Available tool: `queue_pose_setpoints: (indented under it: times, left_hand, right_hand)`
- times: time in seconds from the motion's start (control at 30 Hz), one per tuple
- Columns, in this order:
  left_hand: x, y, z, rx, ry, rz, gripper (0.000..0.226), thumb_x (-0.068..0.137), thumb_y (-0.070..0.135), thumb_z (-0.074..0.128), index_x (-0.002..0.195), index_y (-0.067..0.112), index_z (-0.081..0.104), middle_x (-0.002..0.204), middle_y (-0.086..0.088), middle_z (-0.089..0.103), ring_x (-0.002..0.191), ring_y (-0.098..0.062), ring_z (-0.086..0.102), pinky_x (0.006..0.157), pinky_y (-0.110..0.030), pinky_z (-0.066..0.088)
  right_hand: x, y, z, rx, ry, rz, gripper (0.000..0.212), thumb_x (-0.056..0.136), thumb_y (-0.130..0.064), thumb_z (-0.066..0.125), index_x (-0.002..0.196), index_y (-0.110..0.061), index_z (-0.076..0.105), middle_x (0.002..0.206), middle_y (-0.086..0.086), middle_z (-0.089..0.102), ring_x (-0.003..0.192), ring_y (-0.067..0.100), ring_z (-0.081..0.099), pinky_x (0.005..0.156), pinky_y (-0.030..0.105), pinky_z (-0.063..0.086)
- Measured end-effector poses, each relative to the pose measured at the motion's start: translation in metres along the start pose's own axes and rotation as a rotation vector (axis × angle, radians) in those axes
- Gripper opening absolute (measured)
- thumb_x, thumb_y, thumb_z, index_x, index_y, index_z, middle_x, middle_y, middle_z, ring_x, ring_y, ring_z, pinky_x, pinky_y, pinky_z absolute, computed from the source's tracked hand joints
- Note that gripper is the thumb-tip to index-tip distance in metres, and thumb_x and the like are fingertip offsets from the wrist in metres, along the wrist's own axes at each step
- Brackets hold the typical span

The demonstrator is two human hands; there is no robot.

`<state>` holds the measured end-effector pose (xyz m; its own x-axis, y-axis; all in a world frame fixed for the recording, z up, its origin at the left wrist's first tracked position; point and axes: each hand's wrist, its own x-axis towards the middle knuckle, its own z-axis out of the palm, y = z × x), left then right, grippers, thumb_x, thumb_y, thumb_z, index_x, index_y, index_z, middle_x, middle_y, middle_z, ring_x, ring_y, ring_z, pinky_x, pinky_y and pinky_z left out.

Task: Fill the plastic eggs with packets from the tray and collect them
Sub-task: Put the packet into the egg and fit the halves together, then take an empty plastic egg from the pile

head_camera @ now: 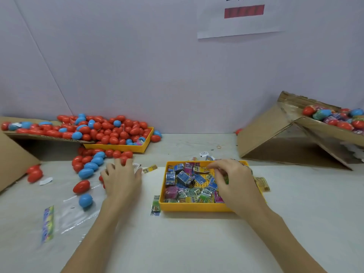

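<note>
Right hand [234, 180] curled among packets [189, 182] in the yellow tray [195, 206], grip unclear; left hand [122, 180] spread flat beside loose eggs [88, 168].

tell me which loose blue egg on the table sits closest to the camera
The lone blue egg on the clear plastic film, just below a red egg. The other blue ones cluster farther back by the far yellow tray.

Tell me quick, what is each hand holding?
Left hand: open, fingers spread over red eggs, gripping nothing.
Right hand: fingers curled into the packet tray; grip cannot be told.
</note>
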<state>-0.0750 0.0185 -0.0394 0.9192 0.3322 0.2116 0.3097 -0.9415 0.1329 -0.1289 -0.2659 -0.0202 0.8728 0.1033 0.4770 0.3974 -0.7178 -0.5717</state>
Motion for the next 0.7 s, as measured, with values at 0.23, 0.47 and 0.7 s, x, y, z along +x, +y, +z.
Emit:
queue_pose_setpoints:
  times: [0.23, 0.47, 0.7]
  left_hand:
    - [0.010, -0.011, 0.005, 0.053, 0.084, -0.047, 0.032, 0.101, 0.018, 0.055, 0.132, 0.013, 0.056, 0.136, -0.015, 0.049, 0.127, -0.035, 0.043, 0.103, -0.045, 0.036]
    - [0.010, -0.010, 0.006, -0.279, 0.132, 0.093, 0.031, 0.096, -0.007, 0.055, 0.126, 0.001, 0.059, 0.127, -0.020, 0.049, 0.118, -0.036, 0.047, 0.096, -0.044, 0.045]
    - [-0.010, 0.028, -0.007, -0.705, 0.304, 0.537, 0.015, 0.098, 0.008, 0.066, 0.113, 0.006, 0.071, 0.107, -0.005, 0.067, 0.077, -0.014, 0.067, 0.072, -0.026, 0.057]
  right_hand:
    - [-0.004, 0.002, 0.014, -0.071, -0.127, -0.058, 0.024, 0.102, -0.009, 0.056, 0.116, -0.018, 0.074, 0.113, -0.004, 0.069, 0.112, 0.014, 0.059, 0.096, 0.017, 0.036]
    - [-0.001, 0.006, 0.011, -0.094, -0.210, -0.026, 0.029, 0.101, -0.007, 0.058, 0.122, -0.020, 0.073, 0.122, -0.003, 0.068, 0.119, 0.016, 0.059, 0.105, 0.034, 0.046]
    - [0.003, 0.004, 0.007, -0.124, -0.318, 0.075, 0.027, 0.092, -0.037, 0.074, 0.118, -0.029, 0.075, 0.105, -0.012, 0.071, 0.109, 0.012, 0.055, 0.097, 0.032, 0.048]
